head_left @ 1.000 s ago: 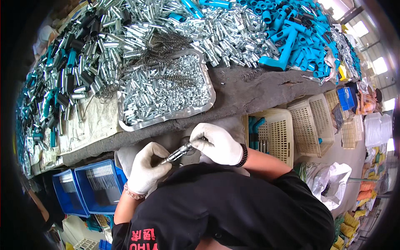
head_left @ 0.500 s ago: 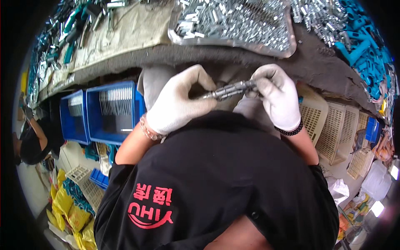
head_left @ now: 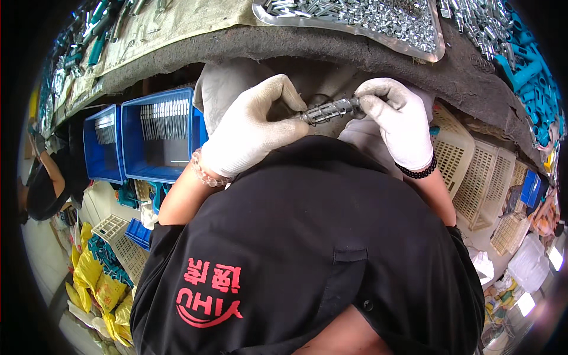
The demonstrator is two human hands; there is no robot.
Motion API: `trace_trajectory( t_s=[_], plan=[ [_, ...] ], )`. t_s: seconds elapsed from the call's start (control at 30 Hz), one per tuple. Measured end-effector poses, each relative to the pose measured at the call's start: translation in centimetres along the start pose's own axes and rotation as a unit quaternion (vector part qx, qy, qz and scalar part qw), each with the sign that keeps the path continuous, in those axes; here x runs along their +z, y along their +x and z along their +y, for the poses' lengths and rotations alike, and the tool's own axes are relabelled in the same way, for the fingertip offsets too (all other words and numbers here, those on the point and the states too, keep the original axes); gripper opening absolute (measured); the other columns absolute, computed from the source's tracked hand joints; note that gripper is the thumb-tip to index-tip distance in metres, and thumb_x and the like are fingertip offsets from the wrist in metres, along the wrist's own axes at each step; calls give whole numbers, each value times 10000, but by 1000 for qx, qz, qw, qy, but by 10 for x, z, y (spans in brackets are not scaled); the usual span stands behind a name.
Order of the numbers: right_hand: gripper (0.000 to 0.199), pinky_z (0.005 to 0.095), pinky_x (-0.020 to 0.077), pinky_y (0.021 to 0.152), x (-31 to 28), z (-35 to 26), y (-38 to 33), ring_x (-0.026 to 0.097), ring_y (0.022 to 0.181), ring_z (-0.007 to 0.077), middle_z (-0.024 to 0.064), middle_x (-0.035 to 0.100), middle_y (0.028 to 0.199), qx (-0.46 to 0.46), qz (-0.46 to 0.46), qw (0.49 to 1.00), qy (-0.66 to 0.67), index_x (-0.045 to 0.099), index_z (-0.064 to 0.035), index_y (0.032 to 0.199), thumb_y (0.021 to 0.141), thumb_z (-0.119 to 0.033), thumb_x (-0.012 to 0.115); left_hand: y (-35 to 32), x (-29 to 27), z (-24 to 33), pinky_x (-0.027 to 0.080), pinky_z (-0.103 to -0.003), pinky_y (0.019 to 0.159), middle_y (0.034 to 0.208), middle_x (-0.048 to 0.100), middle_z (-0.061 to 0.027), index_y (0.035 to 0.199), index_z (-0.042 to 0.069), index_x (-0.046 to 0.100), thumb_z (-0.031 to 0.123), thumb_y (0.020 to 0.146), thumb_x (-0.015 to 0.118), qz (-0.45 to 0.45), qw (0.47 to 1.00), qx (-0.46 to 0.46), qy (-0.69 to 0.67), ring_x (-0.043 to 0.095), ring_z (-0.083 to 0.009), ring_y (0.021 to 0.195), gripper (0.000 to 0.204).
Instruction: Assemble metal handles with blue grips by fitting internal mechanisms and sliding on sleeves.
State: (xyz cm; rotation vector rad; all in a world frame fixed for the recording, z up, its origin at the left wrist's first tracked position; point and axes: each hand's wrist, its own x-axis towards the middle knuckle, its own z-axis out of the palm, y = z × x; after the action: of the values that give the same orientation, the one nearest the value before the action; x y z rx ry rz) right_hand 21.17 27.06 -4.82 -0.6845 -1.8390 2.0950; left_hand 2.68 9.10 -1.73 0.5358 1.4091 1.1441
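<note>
My left hand in a white glove grips one end of the slotted metal sleeve, and my right hand pinches the other end. The sleeve lies level between them, just above my black shirt. I should keep both ends in line. The blue bin stands left; the tray of metal parts lies beyond.
</note>
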Motion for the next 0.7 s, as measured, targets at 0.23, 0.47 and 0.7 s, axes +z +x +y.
trace_trajectory(
  t_s=[0.23,0.47,0.7],
  plan=[
    [122,230,490,818,0,-6,-3,598,906,89,39,649,978,0,4,1000,-2,642,45,1066,953,3,629,3,2,-5,471,-258,751,922,596,-49,959,11,573,15,817,705,31,988,102,108,561,-107,835,194],
    [113,261,484,824,-8,-16,-1,587,890,112,41,632,960,-38,-32,993,-106,654,16,1046,942,-21,633,6,-2,2,453,-235,612,812,597,-15,1000,49,564,89,860,721,-31,999,28,-15,567,-77,702,214],
    [208,312,529,816,-22,-95,38,667,907,172,116,705,1012,-122,-76,921,-363,686,-12,1089,932,-148,680,-1,-16,19,432,-217,571,821,612,-11,1040,63,535,92,899,687,-18,999,28,-33,547,-55,666,209]
  ],
)
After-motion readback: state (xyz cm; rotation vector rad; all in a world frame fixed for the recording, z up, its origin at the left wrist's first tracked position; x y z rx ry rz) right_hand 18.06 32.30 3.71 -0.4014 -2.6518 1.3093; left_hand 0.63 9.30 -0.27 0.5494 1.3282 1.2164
